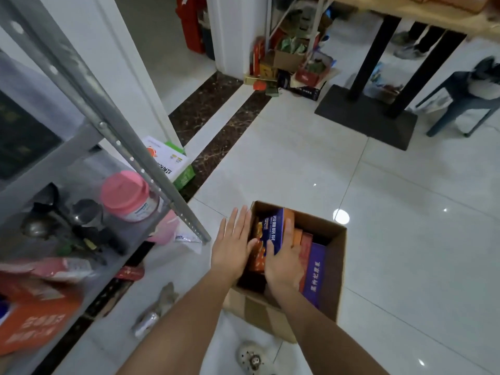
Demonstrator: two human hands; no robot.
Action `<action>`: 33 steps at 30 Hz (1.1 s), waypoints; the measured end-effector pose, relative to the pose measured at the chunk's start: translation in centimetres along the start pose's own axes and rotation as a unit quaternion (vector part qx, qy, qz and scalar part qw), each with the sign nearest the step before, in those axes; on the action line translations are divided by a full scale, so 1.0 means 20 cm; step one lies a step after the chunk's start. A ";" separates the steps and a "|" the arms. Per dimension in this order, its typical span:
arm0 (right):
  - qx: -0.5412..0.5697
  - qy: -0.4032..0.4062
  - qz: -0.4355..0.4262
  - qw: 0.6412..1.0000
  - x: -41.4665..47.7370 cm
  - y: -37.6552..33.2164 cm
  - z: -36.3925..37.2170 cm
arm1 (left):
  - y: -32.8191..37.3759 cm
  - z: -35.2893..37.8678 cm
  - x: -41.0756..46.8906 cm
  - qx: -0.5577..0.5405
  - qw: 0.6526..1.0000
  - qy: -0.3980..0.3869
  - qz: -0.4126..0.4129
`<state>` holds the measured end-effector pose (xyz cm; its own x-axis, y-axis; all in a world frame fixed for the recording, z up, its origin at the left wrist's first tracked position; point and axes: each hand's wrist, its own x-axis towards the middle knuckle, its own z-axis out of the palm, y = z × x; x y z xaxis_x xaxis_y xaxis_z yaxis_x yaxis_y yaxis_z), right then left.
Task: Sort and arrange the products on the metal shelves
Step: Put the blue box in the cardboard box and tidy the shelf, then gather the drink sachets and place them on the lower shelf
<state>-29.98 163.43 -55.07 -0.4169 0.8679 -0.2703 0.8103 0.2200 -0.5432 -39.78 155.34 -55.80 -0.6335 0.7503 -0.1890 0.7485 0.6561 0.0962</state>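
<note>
An open cardboard box (336, 269) stands on the tiled floor and holds several upright product boxes. My right hand (282, 262) grips a blue product box (274, 227) that sticks up out of the carton. My left hand (234, 239) is flat with fingers apart, against the carton's left rim and an orange box (257, 259) beside the blue one. A purple box (315, 272) stands at the carton's right. The metal shelf (89, 85) is on the left, with a pink-lidded jar (128, 194) on it.
An orange box (35, 318) and dark utensils (81, 217) lie on the shelves. A white and green box (169, 161) sits on the floor behind the shelf post. A black table base (365, 117), a stool (465, 96) and a pile of goods (292, 66) stand farther back.
</note>
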 end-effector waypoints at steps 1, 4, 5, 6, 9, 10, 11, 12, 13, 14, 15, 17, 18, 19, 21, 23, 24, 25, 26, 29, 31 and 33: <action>0.004 0.004 0.010 1.000 0.01 0.00 0.03 | -0.01 0.03 0.00 -0.012 1.000 -0.009 0.004; -0.008 -0.008 0.045 0.999 0.02 -0.01 0.11 | -0.04 0.06 -0.01 -0.044 0.999 -0.013 0.013; -0.021 -0.016 0.050 0.998 0.02 -0.02 0.13 | -0.04 0.06 -0.01 -0.047 0.999 -0.011 0.015; -0.030 -0.022 0.050 0.998 0.03 -0.04 0.15 | -0.04 0.07 -0.01 -0.048 0.999 -0.010 0.018; -0.030 -0.034 0.019 0.999 0.03 -0.05 0.18 | -0.04 0.08 -0.01 -0.044 0.999 -0.007 0.023; -0.031 -0.045 -0.006 0.998 0.03 -0.05 0.18 | -0.04 0.07 -0.01 -0.041 0.999 -0.008 0.024; -0.030 -0.063 -0.032 0.997 0.03 -0.04 0.19 | -0.04 0.07 -0.01 -0.039 0.999 -0.010 0.024; -0.027 -0.083 -0.056 0.995 0.03 -0.03 0.19 | -0.04 0.07 -0.01 -0.041 0.999 -0.011 0.023; -0.026 -0.102 -0.072 0.992 0.02 -0.03 0.19 | -0.04 0.07 -0.01 -0.042 0.999 -0.013 0.022; -0.033 -0.113 -0.084 0.989 0.02 -0.02 0.19 | -0.03 0.07 -0.01 -0.041 0.999 -0.015 0.022; -0.048 -0.115 -0.093 0.988 0.01 -0.01 0.19 | -0.03 0.06 -0.01 -0.038 0.999 -0.017 0.022; -0.102 -0.117 -0.111 0.982 0.00 0.01 0.18 | -0.04 0.05 -0.01 -0.033 0.999 -0.026 0.018; -0.133 -0.123 -0.124 0.976 0.00 0.04 0.16 | -0.03 0.05 -0.01 -0.034 0.999 -0.034 0.016; -0.159 -0.132 -0.139 0.969 -0.01 0.06 0.14 | -0.03 0.04 -0.02 -0.034 0.998 -0.043 0.014; -0.198 -0.158 -0.161 0.954 -0.03 0.14 0.07 | -0.03 0.03 -0.09 -0.042 0.997 -0.058 -0.006; -0.237 -0.177 -0.180 0.938 -0.07 0.22 -0.01 | -0.04 0.04 -0.22 -0.072 0.993 -0.066 -0.069; -0.255 -0.184 -0.190 0.930 -0.10 0.26 -0.05 | -0.05 0.05 -0.30 -0.092 0.987 -0.072 -0.107; -0.275 -0.190 -0.199 0.921 -0.13 0.29 -0.09 | -0.05 0.05 -0.39 -0.105 0.981 -0.083 -0.141; -0.292 -0.193 -0.211 0.913 -0.15 0.31 -0.12 | -0.06 0.06 -0.48 -0.107 0.975 -0.096 -0.168; -0.328 -0.193 -0.278 0.882 -0.23 0.25 -0.19 | -0.11 0.04 -0.70 -0.081 0.961 -0.120 -0.235; -0.321 -0.174 -0.367 0.855 -0.32 0.15 -0.23 | -0.15 -0.01 -0.82 -0.069 0.954 -0.116 -0.268; -0.295 -0.158 -0.449 0.828 -0.44 0.06 -0.24 | -0.20 -0.08 -0.95 -0.061 0.947 -0.108 -0.295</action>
<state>-23.43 158.19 -49.48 -0.9720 0.0969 -0.2139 0.1367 0.9742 -0.1797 -31.08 138.68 -50.95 -0.8693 0.2252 -0.4400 0.2403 0.9704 0.0218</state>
